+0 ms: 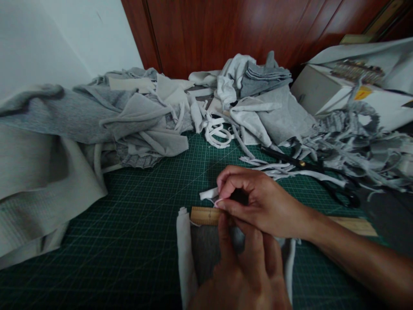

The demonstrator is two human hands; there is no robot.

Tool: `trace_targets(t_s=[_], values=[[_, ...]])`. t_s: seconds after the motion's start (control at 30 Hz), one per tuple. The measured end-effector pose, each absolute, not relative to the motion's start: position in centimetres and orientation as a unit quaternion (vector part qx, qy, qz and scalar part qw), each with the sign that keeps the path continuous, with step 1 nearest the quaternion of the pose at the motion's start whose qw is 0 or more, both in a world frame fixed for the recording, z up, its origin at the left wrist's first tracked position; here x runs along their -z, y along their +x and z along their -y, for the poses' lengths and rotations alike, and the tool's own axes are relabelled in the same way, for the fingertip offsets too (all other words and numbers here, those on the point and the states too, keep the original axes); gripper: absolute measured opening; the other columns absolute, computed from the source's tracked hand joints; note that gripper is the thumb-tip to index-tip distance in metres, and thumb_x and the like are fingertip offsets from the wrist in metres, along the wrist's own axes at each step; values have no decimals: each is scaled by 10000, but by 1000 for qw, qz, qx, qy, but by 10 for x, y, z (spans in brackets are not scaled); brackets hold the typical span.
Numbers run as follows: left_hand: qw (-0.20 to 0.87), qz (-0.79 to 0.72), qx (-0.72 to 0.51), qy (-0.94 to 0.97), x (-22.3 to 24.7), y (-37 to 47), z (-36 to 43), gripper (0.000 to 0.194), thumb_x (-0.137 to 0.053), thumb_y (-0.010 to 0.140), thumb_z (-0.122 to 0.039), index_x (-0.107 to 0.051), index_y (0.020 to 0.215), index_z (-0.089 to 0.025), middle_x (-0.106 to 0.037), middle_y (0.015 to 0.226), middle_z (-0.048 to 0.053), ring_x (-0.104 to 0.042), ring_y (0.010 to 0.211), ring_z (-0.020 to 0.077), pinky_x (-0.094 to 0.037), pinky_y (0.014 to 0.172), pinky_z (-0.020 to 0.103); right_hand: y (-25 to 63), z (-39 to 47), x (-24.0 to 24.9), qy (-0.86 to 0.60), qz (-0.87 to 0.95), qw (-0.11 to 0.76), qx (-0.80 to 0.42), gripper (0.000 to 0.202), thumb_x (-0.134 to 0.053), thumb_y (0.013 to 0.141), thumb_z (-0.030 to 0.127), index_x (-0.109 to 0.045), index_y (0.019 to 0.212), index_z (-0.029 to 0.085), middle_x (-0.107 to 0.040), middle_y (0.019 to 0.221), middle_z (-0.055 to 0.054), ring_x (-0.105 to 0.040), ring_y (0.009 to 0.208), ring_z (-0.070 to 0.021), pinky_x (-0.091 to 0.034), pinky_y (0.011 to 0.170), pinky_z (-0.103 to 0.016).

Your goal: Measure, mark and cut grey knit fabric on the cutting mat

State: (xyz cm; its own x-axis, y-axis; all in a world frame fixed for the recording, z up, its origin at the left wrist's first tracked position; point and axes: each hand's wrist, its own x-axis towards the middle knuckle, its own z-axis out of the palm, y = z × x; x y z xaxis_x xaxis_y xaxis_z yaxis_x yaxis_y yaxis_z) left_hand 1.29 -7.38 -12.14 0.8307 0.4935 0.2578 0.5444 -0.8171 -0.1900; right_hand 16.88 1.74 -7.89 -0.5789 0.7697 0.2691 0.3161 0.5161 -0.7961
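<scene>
A grey fabric piece (204, 247) with a rolled white edge (185, 254) on its left lies on the green cutting mat (138, 232). Across its top runs a wooden ruler (204, 215), its far end showing at the right beyond my wrist. My left hand (247, 262) rests on the ruler and the fabric, fingers spread and pointing away from me. Just above, my right hand (248, 193) pinches a small white fabric strip (208, 194) between thumb and fingers at the ruler's upper edge.
Black scissors (303, 164) lie at the right among thin fabric strips (351, 150). Grey cloth (87, 114) is heaped at the left. More folded fabric (266, 79) sits at the back, beside a white box (325, 88). A white cord loop (219, 133) lies mid-mat.
</scene>
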Motion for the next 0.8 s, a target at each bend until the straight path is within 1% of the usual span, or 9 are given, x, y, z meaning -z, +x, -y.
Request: trace_targets(t_s=[0.07,0.17,0.27,0.33,0.43,0.6,0.67,0.8], values=[[128,268,91,-950,121,12,73,423,-536,1005,-398,-701,1312,-158,-708,1251,182,-653,1207,369,-584,1013,595,171,-17,77,-331,826,293,-351,179,-657,880,5,-644,831,177,-637,966,-40,-625,822,-141,-500,749,-289],[146,270,87,-948,119,12,73,464,-453,1040,-399,-685,1301,-94,-711,1233,209,-680,1180,355,-617,972,517,178,-17,73,-330,843,265,-333,174,-645,881,-2,-639,835,165,-637,955,-41,-609,790,-127,-481,715,-267],[155,274,94,-944,118,13,73,481,-400,1056,-399,-685,1285,-87,-716,1230,207,-698,1169,344,-635,933,471,183,-15,70,-329,851,262,-314,170,-636,888,0,-626,847,165,-645,960,-42,-608,791,-124,-475,716,-263],[157,276,94,-943,118,13,72,486,-387,1060,-405,-676,1299,-95,-718,1236,198,-701,1173,340,-638,923,466,186,-13,69,-331,855,259,-305,172,-629,885,-1,-618,853,168,-651,980,-52,-612,805,-131,-479,728,-273],[172,271,95,-942,117,14,71,499,-386,1059,-404,-663,1317,-78,-726,1221,198,-713,1155,336,-635,923,459,189,-10,67,-338,856,246,-303,202,-607,869,-20,-600,857,181,-650,986,-57,-614,814,-145,-486,733,-290],[186,259,122,-940,118,14,71,451,-430,1032,-325,-681,1292,-55,-733,1202,192,-731,1099,323,-618,961,470,195,-5,62,-349,858,228,-301,215,-596,883,-7,-582,875,207,-646,977,-52,-616,810,-156,-491,719,-296],[178,260,132,-940,121,12,72,447,-442,1033,-327,-682,1295,-56,-724,1228,200,-720,1122,332,-613,972,484,198,-3,60,-353,860,222,-292,216,-588,887,-10,-583,886,206,-649,982,-59,-620,823,-164,-494,727,-301],[133,265,115,-948,129,9,73,494,-471,1033,-388,-649,1354,-58,-676,1322,230,-667,1212,377,-611,965,511,204,1,59,-360,863,217,-281,225,-575,891,-15,-600,893,208,-656,970,-62,-633,830,-179,-506,731,-313]])
